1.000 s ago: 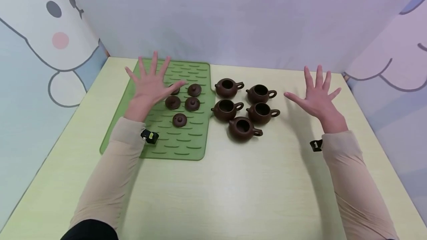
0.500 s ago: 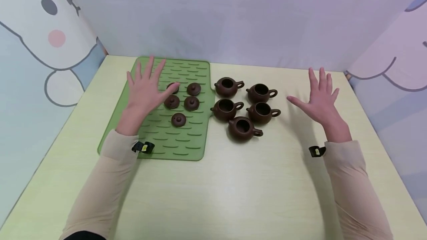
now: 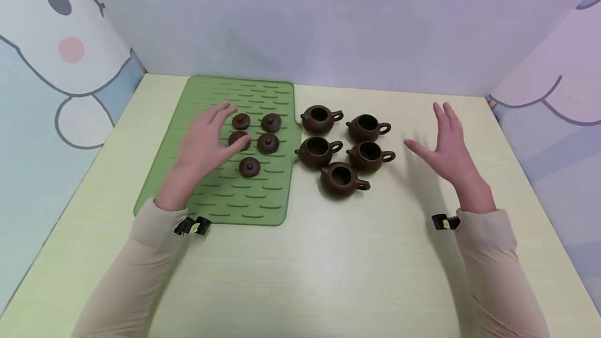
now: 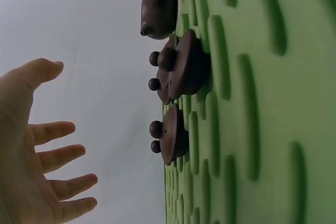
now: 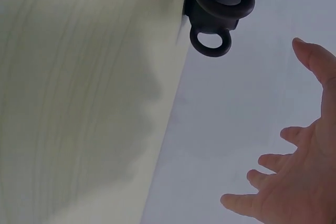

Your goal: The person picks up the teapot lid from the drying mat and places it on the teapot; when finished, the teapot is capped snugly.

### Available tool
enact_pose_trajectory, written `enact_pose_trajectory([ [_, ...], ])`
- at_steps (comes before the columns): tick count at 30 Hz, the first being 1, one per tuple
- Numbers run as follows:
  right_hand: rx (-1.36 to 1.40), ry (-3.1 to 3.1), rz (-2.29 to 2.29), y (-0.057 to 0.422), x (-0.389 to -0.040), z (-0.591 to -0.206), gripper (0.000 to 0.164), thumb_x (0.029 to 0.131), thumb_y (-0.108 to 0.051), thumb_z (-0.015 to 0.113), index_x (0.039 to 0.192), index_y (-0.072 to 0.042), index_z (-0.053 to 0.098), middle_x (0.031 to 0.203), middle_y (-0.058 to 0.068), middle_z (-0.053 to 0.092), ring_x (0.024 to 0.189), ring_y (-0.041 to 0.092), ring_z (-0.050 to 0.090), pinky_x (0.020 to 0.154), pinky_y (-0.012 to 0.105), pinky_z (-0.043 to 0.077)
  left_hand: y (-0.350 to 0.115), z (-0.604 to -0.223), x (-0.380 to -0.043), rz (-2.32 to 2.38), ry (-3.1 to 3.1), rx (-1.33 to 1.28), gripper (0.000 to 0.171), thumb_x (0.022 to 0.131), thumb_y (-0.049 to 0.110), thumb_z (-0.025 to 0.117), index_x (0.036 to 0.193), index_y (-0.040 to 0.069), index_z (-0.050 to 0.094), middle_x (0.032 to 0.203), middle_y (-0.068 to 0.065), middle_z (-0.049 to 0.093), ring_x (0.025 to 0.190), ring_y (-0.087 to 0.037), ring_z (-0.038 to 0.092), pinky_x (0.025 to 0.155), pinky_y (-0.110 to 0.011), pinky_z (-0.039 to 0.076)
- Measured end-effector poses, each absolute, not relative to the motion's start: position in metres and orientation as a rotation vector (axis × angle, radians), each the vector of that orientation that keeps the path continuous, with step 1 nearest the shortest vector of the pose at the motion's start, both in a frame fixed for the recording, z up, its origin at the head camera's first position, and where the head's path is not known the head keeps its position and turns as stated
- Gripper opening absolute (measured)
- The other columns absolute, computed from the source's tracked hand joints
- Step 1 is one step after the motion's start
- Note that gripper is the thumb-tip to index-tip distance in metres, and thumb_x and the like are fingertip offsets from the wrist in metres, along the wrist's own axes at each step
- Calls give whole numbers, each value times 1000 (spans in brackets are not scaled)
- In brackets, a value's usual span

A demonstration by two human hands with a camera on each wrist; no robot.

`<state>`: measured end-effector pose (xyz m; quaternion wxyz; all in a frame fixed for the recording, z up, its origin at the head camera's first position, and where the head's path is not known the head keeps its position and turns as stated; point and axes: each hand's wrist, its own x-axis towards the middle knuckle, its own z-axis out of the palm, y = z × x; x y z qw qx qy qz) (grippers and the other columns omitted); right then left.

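Note:
My left hand (image 3: 202, 142) hovers above the left part of a green ridged mat (image 3: 253, 198), its fingers loosely extended and holding nothing. Close to its thumb lie several dark brown teapot lids (image 3: 268, 143) with round knobs; the thumb overlaps one lid (image 3: 240, 140) in the head view. In the left wrist view the lids (image 4: 184, 66) stay apart from the hand. Several lidless brown teapots (image 3: 341, 179) stand grouped right of the mat, handles to the right. My right hand (image 3: 451, 153) is raised right of them, thumb out and empty. Teapot handles (image 5: 210, 51) show in the right wrist view.
The pale wooden table (image 3: 328, 270) extends in front of the mat and teapots. A light fabric wall (image 3: 300, 20) rises along the back edge, and side panels with cartoon drawings (image 3: 70, 61) flank the table.
Both hands have drawn slightly back toward me, and their spread fingers have come closer together. The left hand no longer covers the back-left lid. Lids and teapots stay in place.

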<state>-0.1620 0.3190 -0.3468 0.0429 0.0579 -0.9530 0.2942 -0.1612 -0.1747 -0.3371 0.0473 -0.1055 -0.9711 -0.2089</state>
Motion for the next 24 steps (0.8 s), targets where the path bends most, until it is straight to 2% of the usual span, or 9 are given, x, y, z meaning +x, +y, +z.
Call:
enact_pose_trajectory([
  [3,193,-2917,947,316,-159,-346,96,94,-41,65,161,-13,3,169,13,-5,156,37,-2,122,66,9,-174,-341,-156,-648,-2990,-327,70,94,49,62,153,20,39,163,-6,32,144,-39,38,89,-55,52],
  [6,210,-2914,972,312,-156,-344,94,94,-40,66,161,-11,7,169,14,1,156,37,5,123,64,10,-173,-345,-152,-668,-2981,-353,66,93,43,66,151,21,44,161,-6,37,140,-39,44,78,-51,54],
  [9,217,-2911,989,308,-152,-343,92,94,-39,67,161,-11,11,168,14,7,155,38,11,123,63,13,-173,-348,-148,-701,-2962,-373,63,92,38,68,148,20,47,157,-6,42,133,-38,51,78,-50,54],
  [13,219,-2916,1023,303,-146,-343,89,94,-37,68,160,-13,14,167,13,15,154,37,16,122,62,17,-171,-351,-143,-738,-2951,-413,55,92,34,70,142,17,54,151,-8,48,126,-38,56,85,-52,54],
  [16,215,-2922,1058,299,-143,-345,86,94,-35,68,160,-13,17,166,13,20,150,43,23,120,63,22,-168,-354,-140,-769,-2958,-454,49,92,30,72,136,13,59,145,-10,53,122,-35,59,93,-52,53],
  [21,218,-2903,1117,293,-138,-348,79,94,-29,69,157,-9,26,161,16,29,143,46,33,115,62,32,-164,-359,-137,-831,-2996,-493,42,91,24,73,129,11,63,129,-12,60,107,-30,66,89,-47,58],
  [22,224,-2890,1124,292,-137,-349,76,94,-27,70,155,-8,29,159,17,32,143,44,35,114,59,35,-164,-361,-137,-846,-3003,-498,40,91,22,73,128,10,64,126,-13,61,105,-30,67,88,-46,58],
  [24,236,-2862,1131,289,-135,-350,70,94,-23,70,152,-6,35,155,16,39,140,38,40,114,42,42,-164,-364,-137,-863,-3011,-504,38,91,21,74,126,11,65,122,-12,63,101,-29,67,87,-44,59],
])
